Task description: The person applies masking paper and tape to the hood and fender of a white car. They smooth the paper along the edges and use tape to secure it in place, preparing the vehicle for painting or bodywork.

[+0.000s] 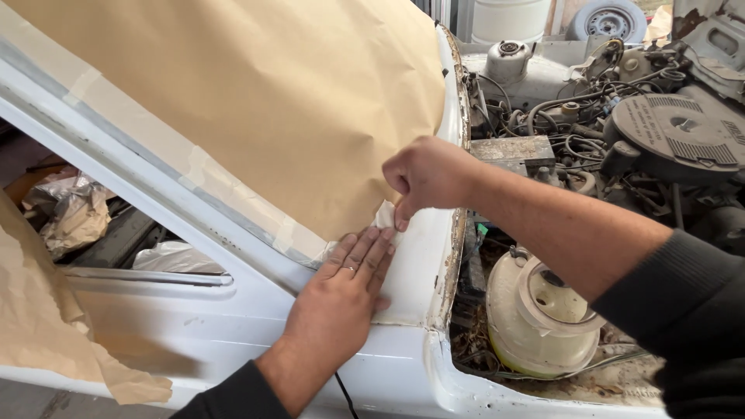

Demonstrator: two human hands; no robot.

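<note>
Dark sleeves frame the bottom edge, both cut off by the picture. From there the left hand (341, 299) lies flat on the white car body (233, 310), fingers together, tips at the corner of the brown masking paper (256, 101). Just beyond, the right hand (423, 174) pinches a pale strip of tape (384, 216) at that corner; its fingertips are mostly hidden under the knuckles. Farther right lies the open engine bay (605, 116), its hoses tangled and hard to separate
</note>
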